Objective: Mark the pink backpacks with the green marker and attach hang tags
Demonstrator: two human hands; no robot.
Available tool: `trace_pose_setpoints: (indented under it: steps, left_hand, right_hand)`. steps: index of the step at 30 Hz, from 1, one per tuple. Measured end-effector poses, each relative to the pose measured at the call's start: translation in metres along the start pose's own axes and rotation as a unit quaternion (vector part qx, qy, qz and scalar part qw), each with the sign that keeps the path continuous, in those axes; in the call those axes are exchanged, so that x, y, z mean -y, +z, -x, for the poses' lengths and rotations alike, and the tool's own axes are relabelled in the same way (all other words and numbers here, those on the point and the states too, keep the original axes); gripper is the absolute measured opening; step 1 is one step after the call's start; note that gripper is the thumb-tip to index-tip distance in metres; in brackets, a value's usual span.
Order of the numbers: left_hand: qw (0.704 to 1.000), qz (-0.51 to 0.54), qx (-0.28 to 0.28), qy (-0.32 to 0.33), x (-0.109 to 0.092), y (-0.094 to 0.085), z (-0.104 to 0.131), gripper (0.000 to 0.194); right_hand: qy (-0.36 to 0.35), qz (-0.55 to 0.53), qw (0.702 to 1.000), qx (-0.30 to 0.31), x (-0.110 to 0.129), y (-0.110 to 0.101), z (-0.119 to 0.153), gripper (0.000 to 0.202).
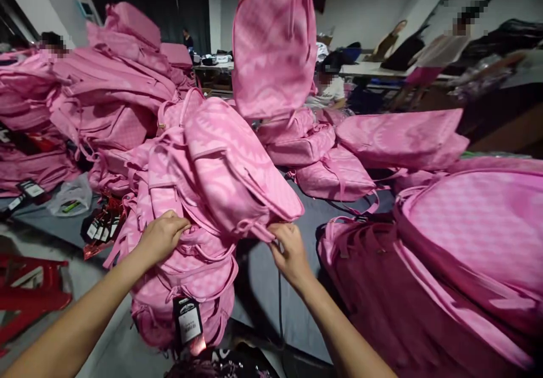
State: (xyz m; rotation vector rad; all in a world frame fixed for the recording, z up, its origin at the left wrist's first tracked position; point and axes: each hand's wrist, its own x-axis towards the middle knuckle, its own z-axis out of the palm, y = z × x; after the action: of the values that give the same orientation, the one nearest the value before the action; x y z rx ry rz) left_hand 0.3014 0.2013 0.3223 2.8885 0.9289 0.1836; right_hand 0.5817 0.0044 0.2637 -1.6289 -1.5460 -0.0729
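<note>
A pink patterned backpack (231,168) lies tilted on top of other pink backpacks right in front of me. My right hand (291,250) pinches a strap at its lower right corner. On the left, my left hand (165,236) is closed on pink fabric or strap near the backpack's lower left side; exactly which part is hidden by the fingers. Below my hands sits a stack of pink backpacks (203,284), and a black hang tag (189,321) with a white label dangles from it.
Heaped pink backpacks (114,84) rise at the left. A row of pink backpacks (479,231) fills the right. Another backpack (275,44) is held up across the table by a person's hand. Tags (102,225) and a plastic bag (72,194) lie left; a red stool (34,293) stands below.
</note>
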Motion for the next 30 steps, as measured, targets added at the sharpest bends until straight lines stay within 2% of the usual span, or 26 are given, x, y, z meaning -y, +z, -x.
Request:
trace_pose_setpoints:
  steps: [2, 5, 9, 11, 13, 15, 17, 19, 20, 22, 25, 30]
  left_hand:
    - [1.0, -0.009, -0.001, 0.008, -0.004, -0.002, -0.006, 0.028]
    - [0.999, -0.039, 0.011, 0.024, -0.01, -0.01, -0.015, 0.03]
    - [0.995, -0.083, 0.054, -0.001, -0.022, -0.03, -0.018, 0.032]
    - [0.993, -0.11, 0.041, -0.016, -0.043, -0.038, -0.015, 0.033]
    - [0.995, -0.1, 0.003, 0.002, -0.079, -0.038, -0.011, 0.037]
    - [0.998, -0.036, 0.002, 0.058, -0.129, -0.025, -0.012, 0.039]
    - [0.989, 0.052, 0.069, 0.122, -0.181, -0.001, -0.022, 0.038]
    - [0.983, 0.096, 0.12, 0.104, -0.222, 0.025, -0.044, 0.036]
    - [0.983, 0.104, 0.124, 0.082, -0.236, 0.036, -0.057, 0.037]
    - [0.988, 0.104, 0.11, 0.042, -0.251, 0.051, -0.085, 0.038]
    - [0.989, 0.097, 0.099, 0.054, -0.257, 0.063, -0.117, 0.03]
    - [0.975, 0.109, 0.142, 0.13, -0.264, 0.078, -0.131, 0.023]
  right_hand:
    - [0.067, 0.033, 0.997, 0.016, -0.027, 0.0, 0.007, 0.014]
    - [0.143, 0.069, 0.987, 0.027, -0.059, 0.009, 0.037, 0.018]
    - [0.207, 0.084, 0.974, 0.041, -0.084, 0.023, 0.087, 0.022]
    - [0.225, 0.08, 0.97, 0.056, -0.089, 0.024, 0.104, 0.022]
    - [0.237, 0.078, 0.966, 0.067, -0.091, 0.022, 0.114, 0.024]
    - [0.245, 0.084, 0.963, 0.075, -0.091, 0.018, 0.119, 0.026]
    - [0.248, 0.097, 0.96, 0.085, -0.093, 0.01, 0.123, 0.026]
    - [0.245, 0.117, 0.958, 0.098, -0.095, -0.002, 0.126, 0.023]
    - [0.241, 0.128, 0.956, 0.106, -0.095, -0.009, 0.128, 0.021]
    - [0.231, 0.149, 0.954, 0.122, -0.095, -0.027, 0.133, 0.015]
    - [0.207, 0.173, 0.952, 0.146, -0.094, -0.055, 0.138, 0.013]
    - [0.187, 0.226, 0.937, 0.188, -0.1, -0.088, 0.145, 0.011]
